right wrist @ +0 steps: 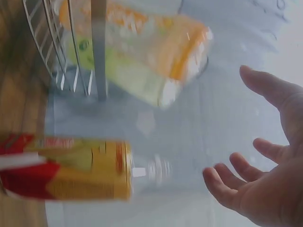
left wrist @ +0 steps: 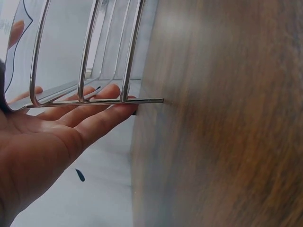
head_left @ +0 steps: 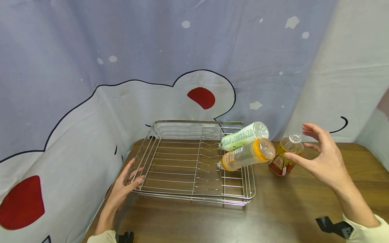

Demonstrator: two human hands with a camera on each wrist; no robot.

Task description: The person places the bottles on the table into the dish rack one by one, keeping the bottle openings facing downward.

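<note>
A silver wire dish rack [head_left: 179,165] stands on the wooden table. My left hand [head_left: 121,189] holds its left end, thumb and fingers at the side wires; in the left wrist view the fingers [left wrist: 104,113] lie along the lower wire. Two empty plastic bottles lean neck down in the rack's right part: a green-labelled bottle [head_left: 244,136] and, in front, an orange-banded bottle [head_left: 243,156]. Right of the rack, a bottle with a red and yellow label [head_left: 282,162] stands upright without a cap. My right hand [head_left: 326,160] hovers beside it, thumb and fingers spread, holding nothing.
A printed curtain [head_left: 158,50] hangs behind and to the left of the table [head_left: 188,222]. The leaning bottles overhang the rack's right edge, close to the standing bottle.
</note>
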